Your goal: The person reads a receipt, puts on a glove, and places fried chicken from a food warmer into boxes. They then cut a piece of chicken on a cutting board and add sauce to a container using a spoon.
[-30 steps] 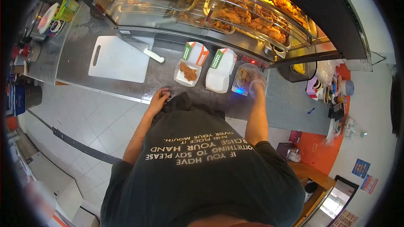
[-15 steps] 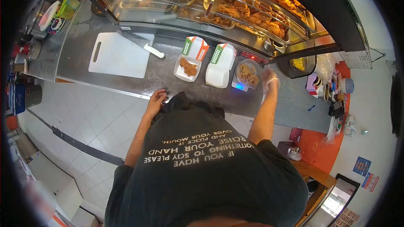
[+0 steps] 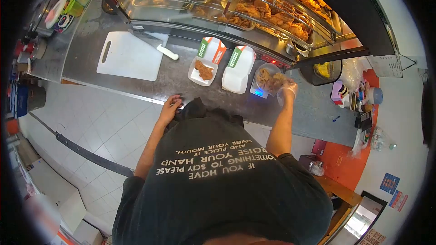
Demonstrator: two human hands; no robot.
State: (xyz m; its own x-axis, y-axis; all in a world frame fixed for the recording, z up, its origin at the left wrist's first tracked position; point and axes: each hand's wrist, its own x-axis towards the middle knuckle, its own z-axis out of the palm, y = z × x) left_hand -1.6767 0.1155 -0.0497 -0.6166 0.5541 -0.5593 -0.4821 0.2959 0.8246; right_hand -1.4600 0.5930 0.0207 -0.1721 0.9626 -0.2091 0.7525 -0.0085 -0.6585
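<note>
My right hand (image 3: 288,89), in a clear plastic glove, is at the right rim of a clear round bowl (image 3: 262,72). Its fingers are closed round brown fried pieces, next to more pieces (image 3: 269,81) in the bowl. Under the bowl is a scale (image 3: 259,92) with a lit blue display. My bare left hand (image 3: 170,104) rests by the counter's front edge, fingers loosely bent and apart, holding nothing. Between the hands stand an opened carton (image 3: 196,80) with a fried piece (image 3: 204,70) inside and an opened carton (image 3: 235,84) with nothing in it.
A white cutting board (image 3: 129,59) lies at left, with a knife (image 3: 167,52) across its upper right corner. Behind the counter (image 3: 181,81) is a glass display case (image 3: 190,29) with trays of fried food. A black container (image 3: 324,71) stands right of the bowl.
My right hand has moved left from beside the bowl to its rim, and its fingers are now closed round fried pieces. My left hand has barely moved.
</note>
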